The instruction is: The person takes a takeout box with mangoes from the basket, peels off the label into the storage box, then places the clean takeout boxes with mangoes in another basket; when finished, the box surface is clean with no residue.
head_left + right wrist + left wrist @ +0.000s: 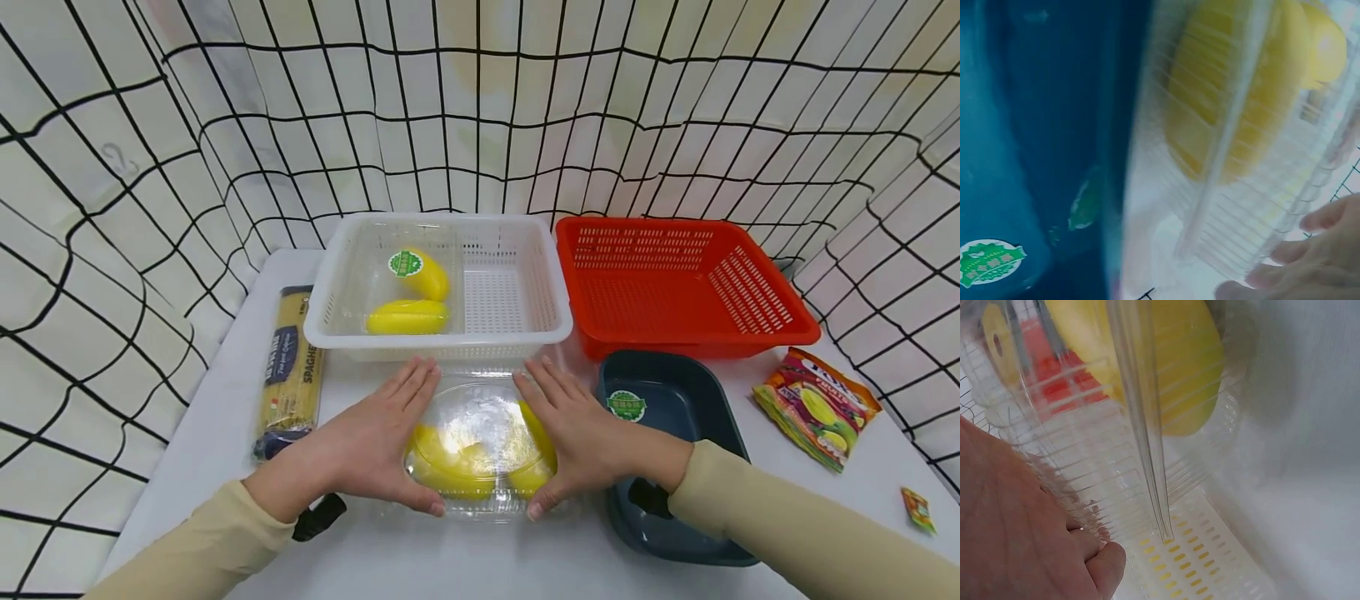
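Note:
A clear plastic clamshell box (476,400) with a domed lid lies at the table's middle, yellow mango-like fruits (457,479) inside. My left hand (375,433) rests along its left side, fingers straight and thumb spread toward the near edge. On the opposite side, my right hand (581,433) lies the same way. In the left wrist view, fingertips of the left hand (1022,531) meet the ribbed wall of the box (1079,437). The right wrist view shows the right hand (1322,262) at the box's ribbed edge (1229,237), beside a yellow fruit (1210,94).
Behind stands a white basket (442,342) holding yellow fruits (407,317) in clear packaging; a red basket (630,292) adjoins it. A dark blue bin (675,400) is at right, spaghetti (288,375) at left. A candy bag (817,408) and small packet (918,510) lie far right.

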`<action>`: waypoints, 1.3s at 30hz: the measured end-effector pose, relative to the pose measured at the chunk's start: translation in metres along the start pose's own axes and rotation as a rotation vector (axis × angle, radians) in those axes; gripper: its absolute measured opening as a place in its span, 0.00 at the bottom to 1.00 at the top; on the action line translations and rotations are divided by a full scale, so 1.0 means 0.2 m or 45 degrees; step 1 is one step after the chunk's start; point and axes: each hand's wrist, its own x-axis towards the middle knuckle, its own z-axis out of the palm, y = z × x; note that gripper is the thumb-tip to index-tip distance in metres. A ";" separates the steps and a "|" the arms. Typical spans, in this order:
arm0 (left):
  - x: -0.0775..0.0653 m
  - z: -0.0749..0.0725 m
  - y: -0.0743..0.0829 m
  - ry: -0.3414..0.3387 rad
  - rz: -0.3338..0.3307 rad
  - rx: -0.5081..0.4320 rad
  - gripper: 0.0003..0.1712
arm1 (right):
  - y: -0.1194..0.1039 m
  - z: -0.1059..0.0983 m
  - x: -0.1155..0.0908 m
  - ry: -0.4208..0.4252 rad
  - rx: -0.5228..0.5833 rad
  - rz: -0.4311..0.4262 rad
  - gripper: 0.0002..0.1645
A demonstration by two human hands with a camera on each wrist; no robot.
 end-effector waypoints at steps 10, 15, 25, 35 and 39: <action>-0.06 0.08 0.03 0.104 -0.060 -0.218 0.83 | -0.03 0.00 0.00 -0.072 -0.019 0.082 0.82; -0.12 0.10 0.09 0.107 -0.181 -0.489 0.81 | -0.08 0.02 -0.02 -0.028 -0.026 0.128 0.83; -0.12 0.16 0.14 0.304 -0.303 -0.509 0.82 | -0.20 0.09 -0.07 0.039 -0.159 0.318 0.81; -0.04 0.13 -0.01 0.204 -0.126 -0.510 0.80 | -0.06 -0.01 -0.07 -0.039 0.034 0.105 0.80; 0.01 0.07 -0.07 0.117 -0.018 -0.461 0.79 | 0.01 -0.04 -0.04 -0.170 0.157 -0.057 0.85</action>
